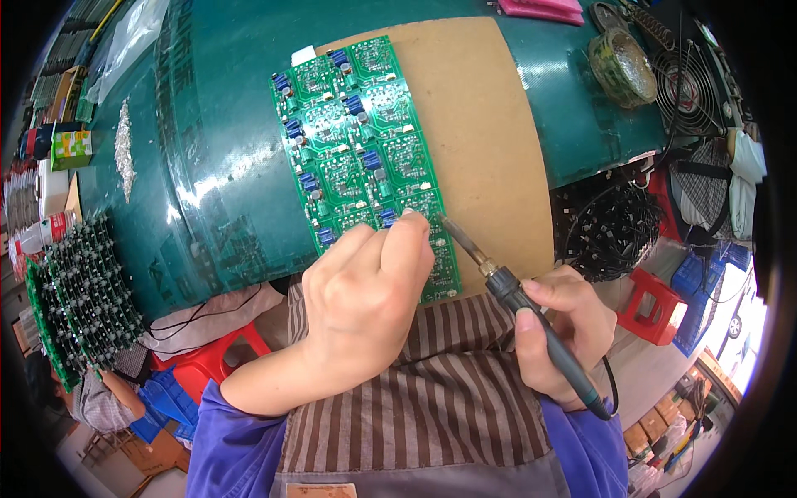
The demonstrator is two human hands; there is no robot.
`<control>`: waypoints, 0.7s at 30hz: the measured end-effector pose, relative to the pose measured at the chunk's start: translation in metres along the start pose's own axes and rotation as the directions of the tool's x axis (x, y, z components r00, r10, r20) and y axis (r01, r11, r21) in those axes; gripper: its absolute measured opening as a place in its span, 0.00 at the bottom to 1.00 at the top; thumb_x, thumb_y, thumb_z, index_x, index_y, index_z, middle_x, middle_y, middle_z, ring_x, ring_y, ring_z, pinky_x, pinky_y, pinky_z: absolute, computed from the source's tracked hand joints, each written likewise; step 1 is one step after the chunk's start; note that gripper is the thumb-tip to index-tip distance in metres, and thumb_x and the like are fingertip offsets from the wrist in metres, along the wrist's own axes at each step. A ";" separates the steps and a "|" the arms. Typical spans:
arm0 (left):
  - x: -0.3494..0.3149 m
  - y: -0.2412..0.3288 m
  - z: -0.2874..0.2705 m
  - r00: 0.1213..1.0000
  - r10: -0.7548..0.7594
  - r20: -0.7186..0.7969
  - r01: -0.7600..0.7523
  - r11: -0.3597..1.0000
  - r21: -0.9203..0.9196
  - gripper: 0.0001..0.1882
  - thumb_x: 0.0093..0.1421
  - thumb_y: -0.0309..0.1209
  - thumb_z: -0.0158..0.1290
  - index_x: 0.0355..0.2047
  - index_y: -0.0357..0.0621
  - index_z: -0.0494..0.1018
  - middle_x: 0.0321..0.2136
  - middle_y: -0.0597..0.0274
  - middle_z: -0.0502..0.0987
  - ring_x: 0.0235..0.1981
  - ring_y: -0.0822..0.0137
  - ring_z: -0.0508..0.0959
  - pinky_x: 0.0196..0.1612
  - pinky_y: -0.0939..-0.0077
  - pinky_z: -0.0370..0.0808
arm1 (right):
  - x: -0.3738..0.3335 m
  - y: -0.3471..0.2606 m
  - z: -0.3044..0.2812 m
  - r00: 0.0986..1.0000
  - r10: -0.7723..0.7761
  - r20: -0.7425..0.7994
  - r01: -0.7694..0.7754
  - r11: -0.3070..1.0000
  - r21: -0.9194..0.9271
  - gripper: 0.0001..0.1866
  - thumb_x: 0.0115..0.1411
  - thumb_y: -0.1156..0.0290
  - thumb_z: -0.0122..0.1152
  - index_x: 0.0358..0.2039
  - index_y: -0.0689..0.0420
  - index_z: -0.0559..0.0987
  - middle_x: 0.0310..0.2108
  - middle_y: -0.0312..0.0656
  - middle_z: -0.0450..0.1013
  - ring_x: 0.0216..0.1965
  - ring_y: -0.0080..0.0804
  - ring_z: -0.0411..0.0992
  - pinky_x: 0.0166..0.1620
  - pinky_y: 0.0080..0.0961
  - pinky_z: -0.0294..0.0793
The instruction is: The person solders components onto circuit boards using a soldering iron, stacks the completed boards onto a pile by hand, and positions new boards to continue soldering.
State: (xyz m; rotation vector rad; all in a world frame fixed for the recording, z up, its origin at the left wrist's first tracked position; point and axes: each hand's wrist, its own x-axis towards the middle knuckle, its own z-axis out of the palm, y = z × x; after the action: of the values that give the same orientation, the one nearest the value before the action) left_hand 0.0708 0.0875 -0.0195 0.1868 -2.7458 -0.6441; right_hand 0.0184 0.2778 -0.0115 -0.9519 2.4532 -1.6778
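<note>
A green panel of joined circuit boards [339, 173], with blue components down its columns, lies on a brown sheet [490, 116] at the front of the green-covered table [224, 133]. Over the panel's near part, my left hand [361, 295] is closed in a pinch; whatever its fingertips hold is hidden, and the hand covers several components. My right hand [573, 328] grips a soldering iron [544, 332] by its dark handle. The iron's metal tip points away and to the left, at the panel's right edge, close to my left fingertips. Whether it touches the board I cannot tell.
Small silvery pieces [124, 149] lie in a line on the left. Stacked circuit boards [87, 286] stand at the left edge. Far right are a tape roll [623, 68] and a round fan guard [685, 91]. Black cables [610, 228] and a red stool [653, 307] are at right.
</note>
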 end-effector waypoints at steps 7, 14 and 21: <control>0.001 -0.002 -0.002 1.000 0.005 -0.002 -0.005 1.000 -0.001 0.09 0.47 0.21 0.62 0.29 0.44 0.76 0.15 0.61 0.73 0.15 0.62 0.73 0.19 0.69 0.69 | -0.001 -0.003 0.000 1.000 -0.023 0.006 0.023 1.000 -0.015 0.11 0.43 0.80 0.64 0.30 0.67 0.77 0.20 0.45 0.74 0.18 0.33 0.71 0.23 0.23 0.70; 0.003 -0.002 -0.005 0.999 -0.002 0.041 0.002 1.000 -0.012 0.08 0.48 0.21 0.62 0.30 0.43 0.77 0.16 0.60 0.74 0.16 0.62 0.74 0.19 0.69 0.70 | 0.003 -0.003 0.002 1.000 0.003 0.013 -0.003 1.000 -0.002 0.11 0.43 0.80 0.64 0.30 0.67 0.77 0.20 0.44 0.73 0.18 0.33 0.71 0.22 0.23 0.69; 0.004 0.000 -0.009 0.993 0.010 0.119 -0.008 1.000 -0.020 0.06 0.53 0.19 0.59 0.31 0.41 0.76 0.20 0.58 0.76 0.20 0.58 0.74 0.26 0.65 0.72 | -0.002 -0.003 -0.004 1.000 0.007 0.024 -0.007 1.000 0.008 0.11 0.43 0.81 0.64 0.30 0.67 0.77 0.21 0.45 0.74 0.18 0.34 0.71 0.23 0.24 0.70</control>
State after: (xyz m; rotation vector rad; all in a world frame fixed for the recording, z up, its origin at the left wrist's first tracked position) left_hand 0.0696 0.0830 -0.0110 0.1357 -2.8509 -0.7008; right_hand 0.0200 0.2811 -0.0081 -0.9557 2.4303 -1.6628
